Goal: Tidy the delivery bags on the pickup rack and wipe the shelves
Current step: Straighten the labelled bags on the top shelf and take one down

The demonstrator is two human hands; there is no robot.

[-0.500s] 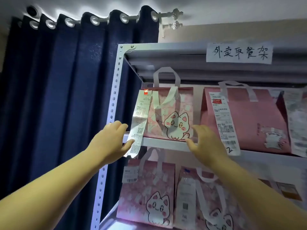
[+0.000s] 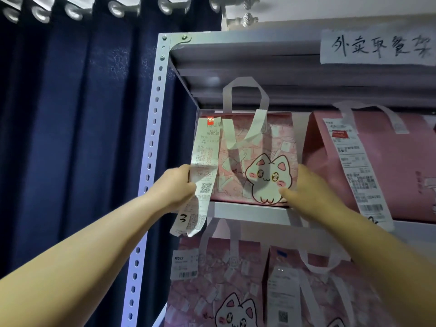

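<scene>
My left hand (image 2: 173,185) and right hand (image 2: 306,185) hold the sides of the cat bag (image 2: 254,161). It stands on the upper shelf (image 2: 247,212), at the left end. A paper slip (image 2: 205,159) hides my left fingers, so I only think they grip.

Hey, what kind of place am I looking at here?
Probably a takeaway pickup point: a metal rack bears a handwritten sign reading "takeaway pickup rack" in Chinese, and a cat-print bag on it carries a printed receipt.
</scene>
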